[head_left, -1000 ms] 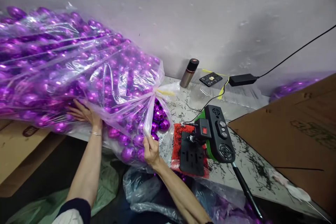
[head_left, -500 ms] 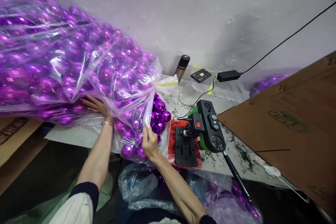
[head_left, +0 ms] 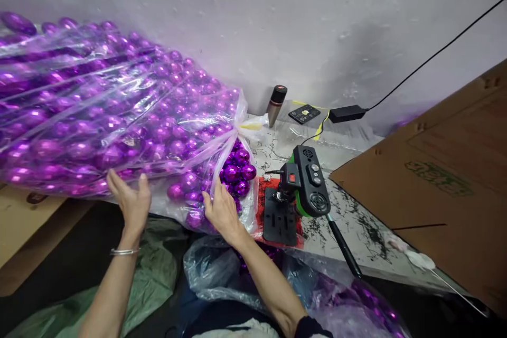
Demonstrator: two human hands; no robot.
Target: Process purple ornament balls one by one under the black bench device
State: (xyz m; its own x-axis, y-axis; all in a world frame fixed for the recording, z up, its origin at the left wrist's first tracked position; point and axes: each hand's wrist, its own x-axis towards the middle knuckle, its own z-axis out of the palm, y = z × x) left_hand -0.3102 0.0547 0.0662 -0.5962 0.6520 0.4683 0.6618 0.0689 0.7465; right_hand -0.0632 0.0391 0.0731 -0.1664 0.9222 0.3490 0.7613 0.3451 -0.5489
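Note:
A large clear plastic bag full of shiny purple balls fills the left side, with its edge bunched at a yellow-marked knot. My left hand, a bracelet on its wrist, is at the bag's lower edge with fingers spread. My right hand is at the bag's right end, thumb apart from the fingers, which lie against the plastic; whether it pinches the film is unclear. Beside it, bare purple balls show at an opening. A green and black machine with a lever stands to the right.
Behind stand a dark bottle, a black panel and a black adapter with a cable. A large cardboard box leans in at right. More bagged balls lie below the table edge.
My left hand has come out from under the bag's edge, moving left and down. The big bag has settled lower at the left. My right hand has shifted slightly, its thumb now apart.

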